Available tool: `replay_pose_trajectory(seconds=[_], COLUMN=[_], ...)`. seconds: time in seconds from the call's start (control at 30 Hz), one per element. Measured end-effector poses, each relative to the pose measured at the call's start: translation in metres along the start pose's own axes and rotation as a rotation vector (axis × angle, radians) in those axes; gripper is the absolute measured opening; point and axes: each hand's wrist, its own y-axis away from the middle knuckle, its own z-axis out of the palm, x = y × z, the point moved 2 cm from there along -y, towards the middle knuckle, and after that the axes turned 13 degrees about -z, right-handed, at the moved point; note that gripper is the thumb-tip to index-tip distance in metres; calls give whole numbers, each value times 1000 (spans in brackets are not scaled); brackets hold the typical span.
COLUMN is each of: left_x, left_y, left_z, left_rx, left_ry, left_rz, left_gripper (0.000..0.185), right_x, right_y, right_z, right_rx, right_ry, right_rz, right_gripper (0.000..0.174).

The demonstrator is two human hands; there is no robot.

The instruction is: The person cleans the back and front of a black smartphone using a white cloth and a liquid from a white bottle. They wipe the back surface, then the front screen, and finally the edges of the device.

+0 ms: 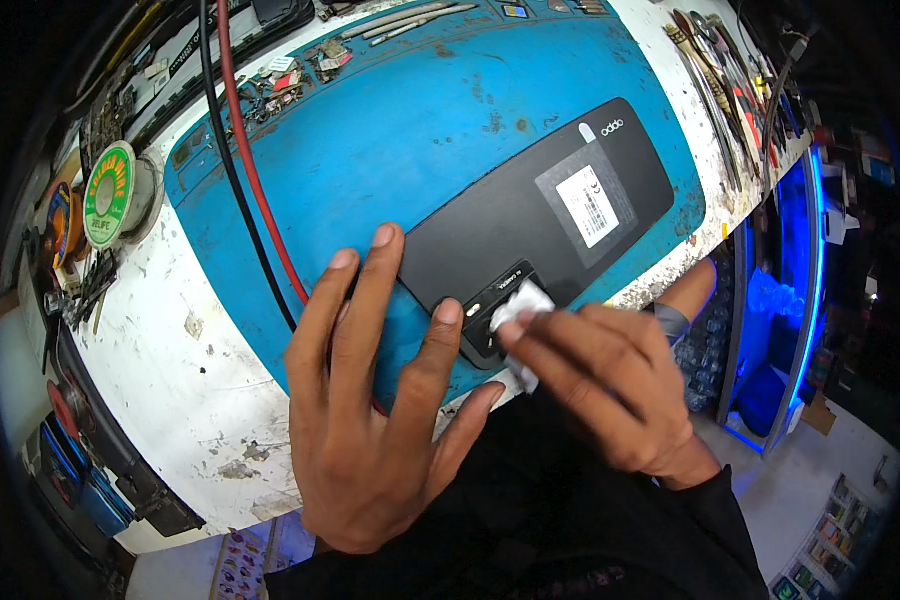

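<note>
A black OPPO smartphone (487, 210) lies back side up on a blue work mat (330, 180), with a white printed label (587, 206) on its back. My left hand (375, 420) has its fingers spread, and a fingertip or two rests against the phone's camera end. Pinched in the fingers of my right hand (607, 375) is a crumpled white tissue or cloth (523, 304). The tissue touches the camera module (501, 289) and covers part of it. A loose end of it hangs below my fingers. The right hand is slightly blurred.
A red cable (244, 142) and a black cable (229, 150) cross the mat's left side. A solder wire spool (110, 195) stands on the white table (225, 375). Small parts (277, 90) lie in the mat's compartments. Tweezers and other hand tools (720, 97) lie at right.
</note>
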Motion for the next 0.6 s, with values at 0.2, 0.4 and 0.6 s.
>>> replay_pose_trajectory(seconds=[0.2, 0.4, 0.6], left_x=[-2, -2, -1], left_y=[0, 0, 1], left_z=[0, 0, 0], left_rx=[-2, -4, -11], left_ry=[7, -3, -16], left_rz=[4, 8, 6], left_gripper=[62, 60, 59], right_x=[2, -3, -1], right_y=[-1, 0, 1], right_z=[2, 2, 0], right_rx=[12, -27, -35], right_ry=[-20, 15, 32], right_rz=[-108, -121, -94], right_gripper=[33, 40, 44])
